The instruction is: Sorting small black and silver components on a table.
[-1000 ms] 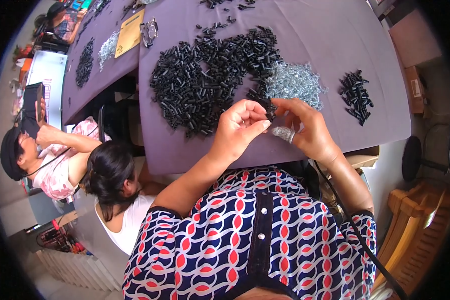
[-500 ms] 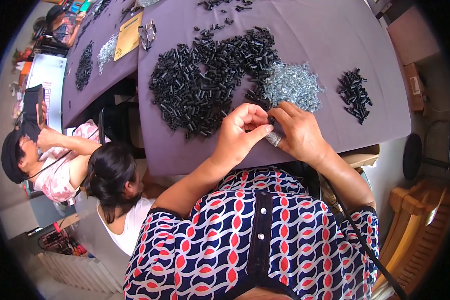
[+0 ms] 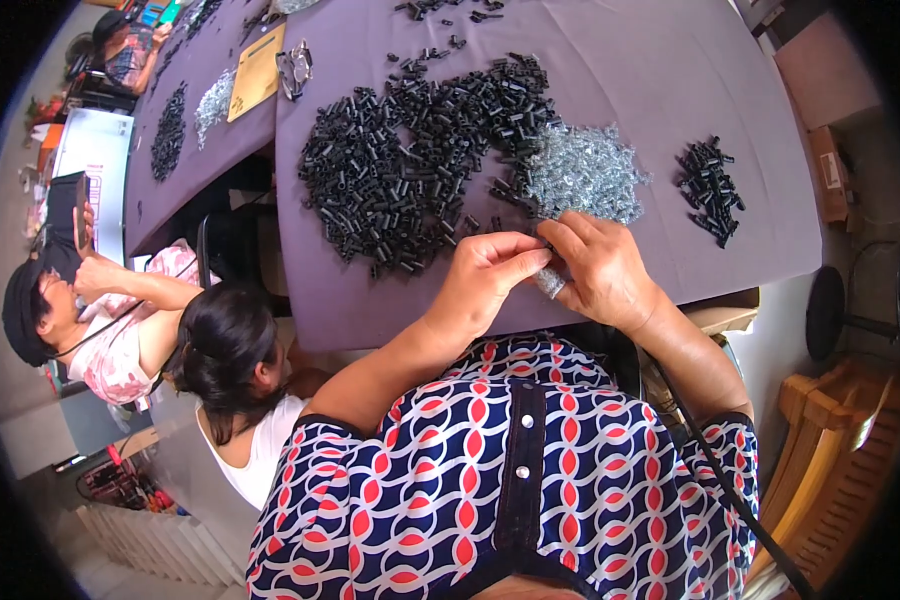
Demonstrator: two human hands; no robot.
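Observation:
My left hand (image 3: pixel 483 277) and my right hand (image 3: pixel 602 272) meet over the table's near edge, fingertips pinched together. A small black tube-shaped piece (image 3: pixel 544 242) shows partly between them; the fingers cover most of it. A pale silvery wrap (image 3: pixel 549 281) is around a finger of my right hand. Just beyond the hands lies a heap of small shiny, clear-silvery pieces (image 3: pixel 585 172). A large heap of short black tube-shaped pieces (image 3: pixel 370 190) spreads to its left. Farther right sits a smaller pile of black pieces (image 3: pixel 710 190).
A grey-purple cloth covers the table (image 3: pixel 670 70). Glasses (image 3: pixel 294 70) and a tan board (image 3: pixel 258 72) lie at the far left. Beside me on the left sits a person in white (image 3: pixel 235 360), with another person holding a phone (image 3: pixel 82 212) beyond. A wooden chair (image 3: pixel 820 460) stands at right.
My left fingers have closed in toward the right fingertips and the small black piece. The right hand stays nearly in place. The person in white has shifted slightly.

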